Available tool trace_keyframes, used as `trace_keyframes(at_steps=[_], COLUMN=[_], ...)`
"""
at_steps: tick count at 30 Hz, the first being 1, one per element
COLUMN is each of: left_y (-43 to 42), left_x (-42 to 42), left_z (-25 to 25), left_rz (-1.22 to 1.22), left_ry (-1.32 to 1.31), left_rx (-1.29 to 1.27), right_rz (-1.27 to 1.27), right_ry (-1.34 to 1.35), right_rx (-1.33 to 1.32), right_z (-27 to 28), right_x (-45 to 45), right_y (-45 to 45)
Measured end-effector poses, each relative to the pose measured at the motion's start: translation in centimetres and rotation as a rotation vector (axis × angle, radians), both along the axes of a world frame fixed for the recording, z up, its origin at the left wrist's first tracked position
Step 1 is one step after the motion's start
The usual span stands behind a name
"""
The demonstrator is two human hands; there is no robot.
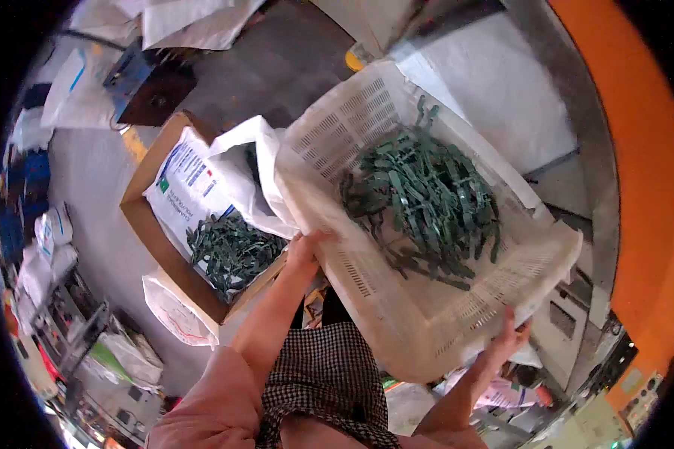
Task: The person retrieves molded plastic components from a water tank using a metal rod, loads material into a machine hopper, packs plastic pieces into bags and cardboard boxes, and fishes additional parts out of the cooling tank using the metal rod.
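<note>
A large white plastic crate [382, 329] with slotted walls is tilted in front of me. Inside it lies a pile of dark green plastic strips [427, 194]. My left hand [307, 247] grips the crate's left side, close to the edge of a white sack [258, 135]. On the near right side, my right hand [511, 337] has its fingers on the crate's rim. Left of the crate stands a cardboard box [138, 217] with a printed white bag [191, 179] and more small green pieces [236, 251] in it.
An orange surface [644, 165] curves along the right. Behind the crate is a white sheet or panel [502, 90]. White sacks [82, 86] lie at the upper left, and a blue machine part [138, 78] stands near them. Cluttered items line the lower left.
</note>
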State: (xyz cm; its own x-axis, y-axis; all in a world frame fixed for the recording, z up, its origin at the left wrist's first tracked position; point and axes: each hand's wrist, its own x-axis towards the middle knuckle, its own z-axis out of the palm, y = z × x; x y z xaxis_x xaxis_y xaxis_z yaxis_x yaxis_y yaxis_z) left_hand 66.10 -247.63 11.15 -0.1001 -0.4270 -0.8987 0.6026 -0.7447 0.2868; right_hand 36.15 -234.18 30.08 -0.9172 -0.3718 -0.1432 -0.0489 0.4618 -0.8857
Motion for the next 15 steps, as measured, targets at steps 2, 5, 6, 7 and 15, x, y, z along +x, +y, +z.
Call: trace_keyframes(at_steps=[2,5,6,7,15], left_y=[3.1,1.3,1.6,1.8,6.4], left_x=[1.9,3.5,4.1,4.9,13.8], left_z=[-2.2,6.3,7.6,8.6,11.5], left_rz=[-0.099,0.058,0.113,0.16,0.31], left_ry=[-0.091,0.1,0.134,0.17,0.442], left_rx=[-0.249,0.023,0.007,-0.01,-0.108], right_rz=[0.026,-0.009,0.173,0.233,0.76], right_ry=[0.084,0.288,0.282,0.243,0.454], right_rx=[-0.009,-0.021,-0.001,-0.077,-0.262], right_z=[3.5,9.4,12.1,14.3,25.2], right_x=[0.6,4.0,4.2,6.0,24.0], right_y=[0.5,-3.0,-3.5,-5.0,-8.6])
